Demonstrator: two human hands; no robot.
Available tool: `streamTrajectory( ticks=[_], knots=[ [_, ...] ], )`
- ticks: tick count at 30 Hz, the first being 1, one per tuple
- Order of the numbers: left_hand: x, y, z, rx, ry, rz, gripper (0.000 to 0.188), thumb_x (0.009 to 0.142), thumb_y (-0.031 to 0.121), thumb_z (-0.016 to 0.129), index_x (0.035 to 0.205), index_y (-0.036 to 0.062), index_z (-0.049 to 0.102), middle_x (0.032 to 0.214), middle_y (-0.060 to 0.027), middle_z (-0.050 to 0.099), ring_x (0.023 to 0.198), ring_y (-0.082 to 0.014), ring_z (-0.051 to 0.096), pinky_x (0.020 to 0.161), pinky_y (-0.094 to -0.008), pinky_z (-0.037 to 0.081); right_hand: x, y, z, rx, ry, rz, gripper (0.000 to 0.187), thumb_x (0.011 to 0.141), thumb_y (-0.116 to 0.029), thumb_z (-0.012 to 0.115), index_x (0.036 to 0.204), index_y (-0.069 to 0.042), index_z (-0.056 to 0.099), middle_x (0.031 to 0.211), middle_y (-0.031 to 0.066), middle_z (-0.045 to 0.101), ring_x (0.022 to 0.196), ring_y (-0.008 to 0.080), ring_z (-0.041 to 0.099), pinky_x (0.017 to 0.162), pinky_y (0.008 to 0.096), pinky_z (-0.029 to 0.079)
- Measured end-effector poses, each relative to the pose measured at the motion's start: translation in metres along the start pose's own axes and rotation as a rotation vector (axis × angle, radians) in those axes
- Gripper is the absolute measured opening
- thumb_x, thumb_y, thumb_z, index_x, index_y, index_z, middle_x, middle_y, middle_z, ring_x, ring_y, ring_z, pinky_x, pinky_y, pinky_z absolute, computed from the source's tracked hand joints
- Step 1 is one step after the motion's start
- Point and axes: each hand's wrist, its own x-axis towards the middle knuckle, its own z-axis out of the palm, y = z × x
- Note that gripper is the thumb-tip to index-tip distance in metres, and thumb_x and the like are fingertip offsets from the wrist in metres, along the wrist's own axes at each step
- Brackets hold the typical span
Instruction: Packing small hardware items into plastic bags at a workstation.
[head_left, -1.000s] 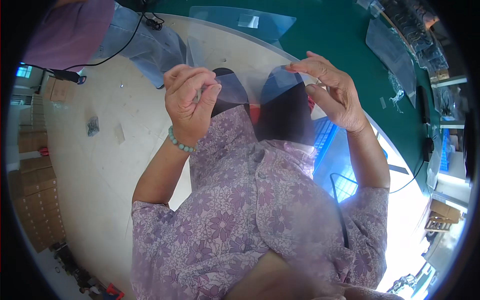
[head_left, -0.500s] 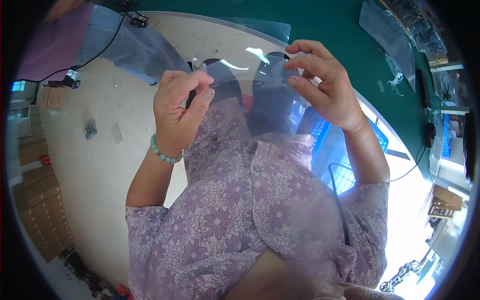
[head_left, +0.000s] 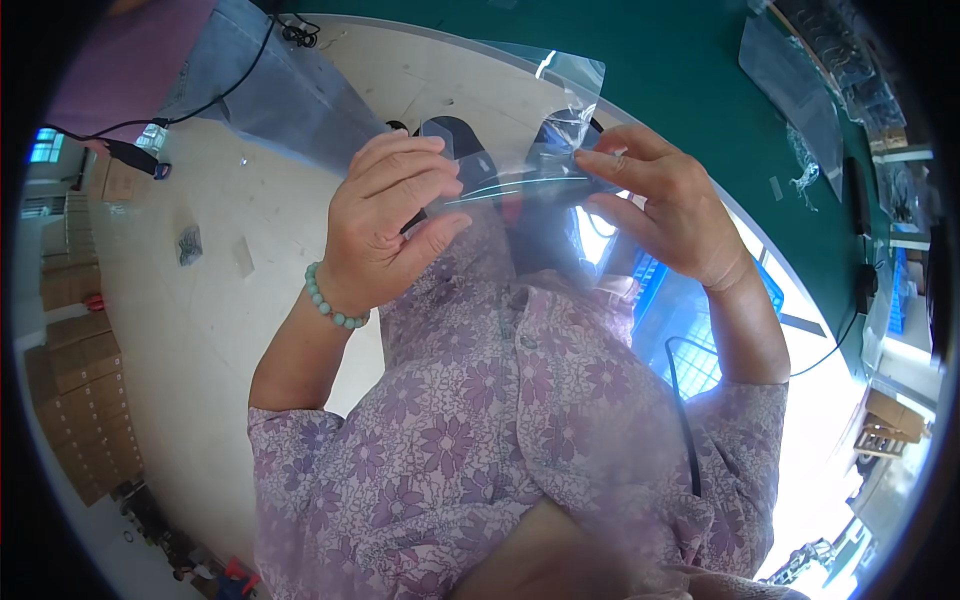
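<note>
A clear plastic sheet (head_left: 515, 187) is stretched across in front of my body, bent so that bright reflections run along it. Its left end is gripped between the thumb and fingers of my left hand (head_left: 395, 215), which has a pale green bead bracelet at the wrist. At the other end, my right hand (head_left: 665, 200) pinches the sheet's edge with thumb and fingers. The sheet's exact outline is hard to make out because it is see-through. Just beyond my right fingers, another clear sheet (head_left: 575, 78) seems to overhang the green table's edge.
The green table (head_left: 660, 60) curves along the far and right side, with clear plastic pieces (head_left: 790, 90) on it. A blue basket (head_left: 680, 310) stands below my right forearm. Another person's leg (head_left: 280, 90) is at the far left. Cardboard boxes (head_left: 90, 400) are stacked at left.
Both hands have come lower and slightly right. My left fingers have straightened over the sheet, and the sheet now bows between the hands, its reflections shifted.
</note>
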Motion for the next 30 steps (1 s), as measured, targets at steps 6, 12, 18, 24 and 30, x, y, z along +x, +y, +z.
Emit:
streamTrajectory(
  ticks=[6,12,18,24,30],
  knots=[
    [0.010,-0.001,-0.001,-0.065,-0.130,0.057,0.022,0.075,0.013,0.079,0.095,0.0060,0.071,0.088,-0.0062,0.068,0.086,-0.0255,0.065,0.106,-0.0537,0.041,-0.014,-0.002,-0.003,-0.047,0.032,-0.011,0.029,0.087,-0.011,0.073,0.115,-0.007,0.073,0.090,0.0118,0.072,0.091,0.0278,0.068,0.105,0.0496,0.043],
    [0.017,0.006,-0.003,0.000,-0.221,0.097,0.016,0.077,0.010,0.075,0.092,0.0072,0.071,0.079,-0.0054,0.065,0.077,-0.0236,0.061,0.105,-0.0513,0.042,-0.026,-0.016,-0.004,-0.118,0.045,0.042,0.027,0.087,-0.010,0.071,0.114,-0.010,0.074,0.087,0.0092,0.072,0.093,0.0249,0.069,0.121,0.0583,0.016],
    [0.014,0.010,-0.001,-0.023,-0.200,0.065,0.011,0.075,0.006,0.074,0.086,0.0068,0.072,0.075,-0.0058,0.066,0.075,-0.0232,0.064,0.100,-0.0471,0.047,-0.026,-0.019,-0.001,-0.189,0.060,0.017,0.022,0.089,-0.014,0.069,0.110,-0.012,0.076,0.087,0.0085,0.074,0.112,0.0268,0.065,0.122,0.0574,0.007],
    [0.012,0.010,-0.002,-0.027,-0.186,0.044,0.009,0.076,0.004,0.074,0.084,0.0063,0.071,0.074,-0.0068,0.067,0.073,-0.0230,0.066,0.096,-0.0459,0.049,-0.023,-0.017,0.000,-0.224,0.135,-0.058,0.019,0.087,-0.017,0.071,0.105,-0.011,0.077,0.082,0.0072,0.075,0.131,0.0286,0.053,0.122,0.0573,0.004],
    [0.010,0.010,-0.004,-0.008,-0.181,0.028,0.010,0.076,0.003,0.074,0.085,0.0066,0.071,0.074,-0.0065,0.067,0.072,-0.0235,0.066,0.096,-0.0451,0.049,-0.023,-0.009,0.006,-0.078,0.156,-0.076,0.013,0.081,-0.014,0.076,0.094,-0.011,0.079,0.072,0.0054,0.072,0.121,0.0268,0.059,0.123,0.0577,0.005]
  ],
)
